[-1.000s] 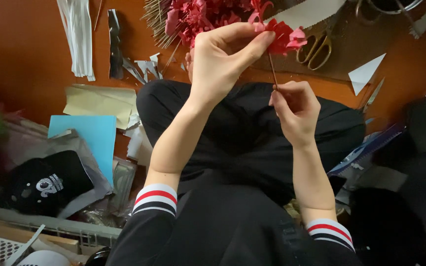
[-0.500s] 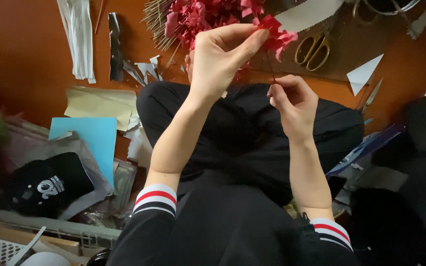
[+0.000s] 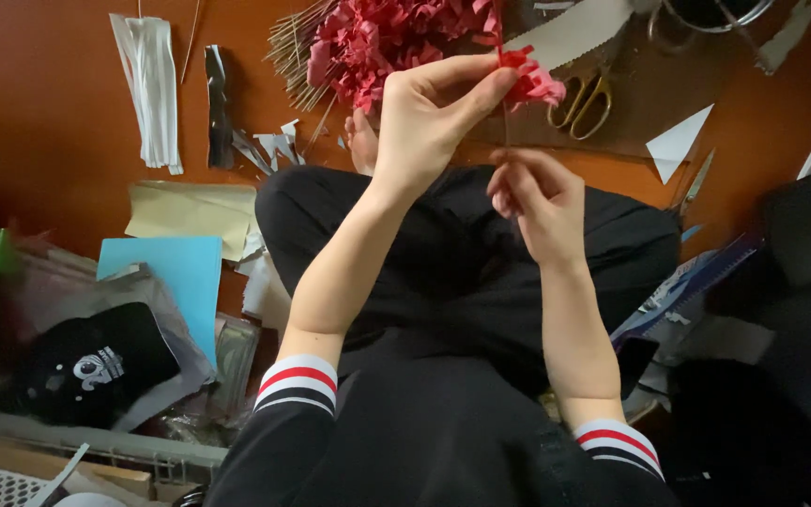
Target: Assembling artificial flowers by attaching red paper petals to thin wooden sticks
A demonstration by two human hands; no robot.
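**Two hands hold a paper flower on a thin stick**

Nearest to the camera are the black sleeves with red and white cuffs, and below them the crossed legs in black trousers. The right hand (image 3: 542, 202) is above the right knee; its fingers are closed narrow around the lower part of a thin stick (image 3: 505, 122). The left hand (image 3: 429, 117) is higher, and its fingers pinch the red paper flower (image 3: 529, 80) at the top of this stick, so the flower is in the air above the floor.

On the left a light blue sheet (image 3: 166, 277) lies on the brown floor, beside a yellowish paper (image 3: 190, 211). Farther away is a pile of red paper flowers (image 3: 387, 38) with their sticks. To the right of it lie scissors with yellow handles (image 3: 584, 99), partly behind the held flower.
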